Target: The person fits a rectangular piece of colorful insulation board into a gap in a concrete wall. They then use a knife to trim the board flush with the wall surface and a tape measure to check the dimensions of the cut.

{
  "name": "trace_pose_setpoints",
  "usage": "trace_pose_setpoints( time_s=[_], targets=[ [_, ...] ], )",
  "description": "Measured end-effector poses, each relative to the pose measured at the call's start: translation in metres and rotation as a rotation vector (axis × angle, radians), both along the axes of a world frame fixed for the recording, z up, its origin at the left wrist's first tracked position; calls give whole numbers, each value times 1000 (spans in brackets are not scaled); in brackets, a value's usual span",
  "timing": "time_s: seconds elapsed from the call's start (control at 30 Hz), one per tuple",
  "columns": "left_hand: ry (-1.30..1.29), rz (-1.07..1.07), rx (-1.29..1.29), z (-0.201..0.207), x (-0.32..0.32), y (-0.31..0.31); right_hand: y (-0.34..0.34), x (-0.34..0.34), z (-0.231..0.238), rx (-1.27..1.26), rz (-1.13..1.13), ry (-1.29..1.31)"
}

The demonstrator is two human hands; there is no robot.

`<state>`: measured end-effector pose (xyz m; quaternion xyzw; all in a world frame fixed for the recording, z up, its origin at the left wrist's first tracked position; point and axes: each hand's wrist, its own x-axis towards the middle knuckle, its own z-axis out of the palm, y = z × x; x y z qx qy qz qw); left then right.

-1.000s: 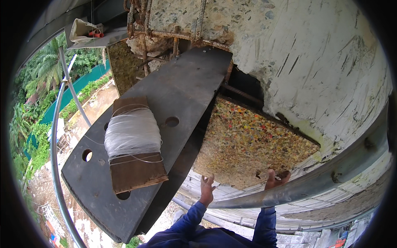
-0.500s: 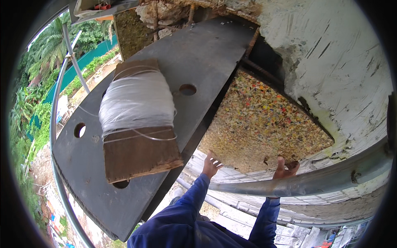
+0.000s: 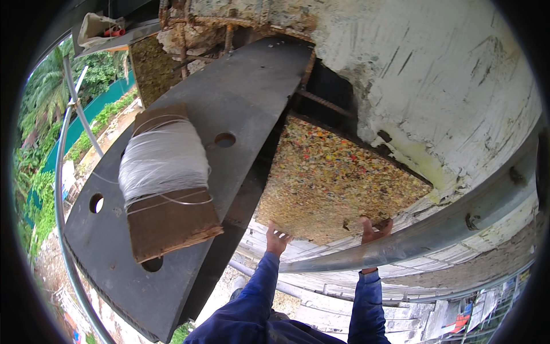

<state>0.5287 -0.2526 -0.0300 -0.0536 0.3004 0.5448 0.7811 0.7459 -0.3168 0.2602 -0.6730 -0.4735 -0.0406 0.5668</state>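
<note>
A speckled, multicoloured pressed board (image 3: 338, 180) lies tilted between the dark steel plate and the concrete wall. My left hand (image 3: 278, 239) holds its near edge close to the left corner, thumb on top and fingers underneath. Farther right along that edge, my right hand (image 3: 375, 230) grips the board too, its thumb over the face and its wrist partly hidden by a grey metal pipe (image 3: 424, 243). To the left, a wooden block wound with white line (image 3: 163, 157) rests on the dark steel plate (image 3: 235, 92), touched by neither hand.
The rough concrete wall (image 3: 435, 69) rises at the right, its edge broken near a rusty rebar (image 3: 323, 103). Exposed bars and rubble line the top. A curved metal rail (image 3: 64, 229) runs along the left, with greenery far below. Round holes pierce the plate.
The whole view has shifted, so the plate, the wound block, the board and both hands sit farther left and slightly lower. Both hands keep their grip on the board.
</note>
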Motion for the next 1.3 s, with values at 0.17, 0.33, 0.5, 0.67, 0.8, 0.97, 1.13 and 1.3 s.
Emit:
trace_pose_setpoints(
  time_s=[0.17,0.33,0.5,0.67,0.8,0.97,1.13,1.3],
  targets=[
    [-24,32,-39,4,3,-2,-1,-4,-2,68,72,13],
    [13,-53,-10,4,-5,-2,7,-3,-7,174,177,174],
    [59,-133,17,2,-17,-1,7,3,-6,102,66,59],
    [87,-139,-6,7,-21,-2,1,-10,6,8,-15,64],
    [140,-159,-78,15,-12,-6,1,0,0,19,-66,58],
    [375,-157,-108,31,-26,-2,2,-11,3,-20,-82,163],
    [500,-116,42,85,-29,-7,4,-7,-6,29,-56,178],
    [653,81,252,148,-38,4,4,3,-15,137,11,197]
  ],
)
